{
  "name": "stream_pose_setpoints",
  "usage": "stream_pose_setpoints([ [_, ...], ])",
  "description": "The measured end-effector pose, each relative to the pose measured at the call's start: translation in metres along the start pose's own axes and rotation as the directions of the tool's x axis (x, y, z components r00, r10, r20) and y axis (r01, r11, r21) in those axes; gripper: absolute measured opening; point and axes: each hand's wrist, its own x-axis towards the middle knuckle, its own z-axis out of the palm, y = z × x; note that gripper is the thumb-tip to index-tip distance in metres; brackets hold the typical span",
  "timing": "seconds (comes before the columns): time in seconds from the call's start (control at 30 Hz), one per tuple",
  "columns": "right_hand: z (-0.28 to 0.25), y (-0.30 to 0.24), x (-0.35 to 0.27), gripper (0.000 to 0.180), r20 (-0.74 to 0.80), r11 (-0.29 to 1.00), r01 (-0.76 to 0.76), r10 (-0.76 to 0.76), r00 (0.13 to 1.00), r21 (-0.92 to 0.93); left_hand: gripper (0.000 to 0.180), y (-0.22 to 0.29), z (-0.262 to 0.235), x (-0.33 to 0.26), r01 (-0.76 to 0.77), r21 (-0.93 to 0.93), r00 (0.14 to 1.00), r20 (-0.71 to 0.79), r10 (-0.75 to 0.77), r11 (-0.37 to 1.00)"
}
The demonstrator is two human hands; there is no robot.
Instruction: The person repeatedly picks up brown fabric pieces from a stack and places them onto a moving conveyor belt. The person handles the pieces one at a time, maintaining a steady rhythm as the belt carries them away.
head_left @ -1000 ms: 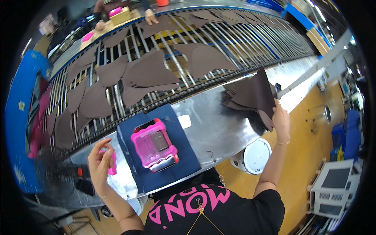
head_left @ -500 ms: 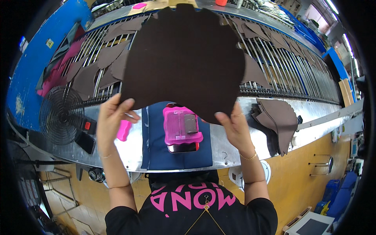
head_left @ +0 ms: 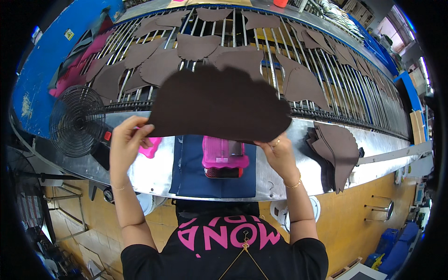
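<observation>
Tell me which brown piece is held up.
The brown piece between left hand and right hand; the others lie on the conveyor or in the right-side stack.

The scene is viewed through a fisheye lens worn on the head, the left of a pair, aimed down and forward. The shirt (head_left: 186, 266) is caught close at the lower edge; the left hand (head_left: 128, 140) and right hand (head_left: 282, 156) are framed nearby, over the counter (head_left: 149, 177). The rod conveyor (head_left: 359, 95) is seen farther off, bowed toward a dark rim.
</observation>
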Motion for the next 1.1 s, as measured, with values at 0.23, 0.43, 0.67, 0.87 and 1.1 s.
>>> stream_pose_setpoints([
  [0.23,-0.029,0.036,-0.088,0.019,-0.099,0.941,-0.338,0.335,0.937,-0.012,0.006,0.013,0.085,0.026,-0.198,0.205,0.940,0.317,0.126,0.959],
  [0.43,-0.105,0.032,-0.146,0.014,-0.127,0.867,-0.498,0.493,0.861,-0.005,0.010,0.034,0.151,0.031,-0.613,0.295,0.749,0.512,0.420,0.733],
  [0.67,-0.163,0.007,-0.137,0.023,-0.306,0.791,-0.611,0.588,0.749,0.026,0.006,0.083,0.221,0.087,-0.832,0.094,0.523,0.458,0.719,0.546],
  [0.87,-0.164,0.025,-0.078,0.023,-0.421,0.665,-0.727,0.717,0.556,0.173,0.005,0.145,0.250,0.138,-0.917,0.368,0.280,0.326,0.903,0.152],
  [1.1,-0.103,0.106,-0.015,0.024,-0.295,0.520,-0.268,0.760,0.579,0.811,0.050,0.141,0.245,0.177,-0.872,0.397,0.365,0.137,0.921,0.286],
])
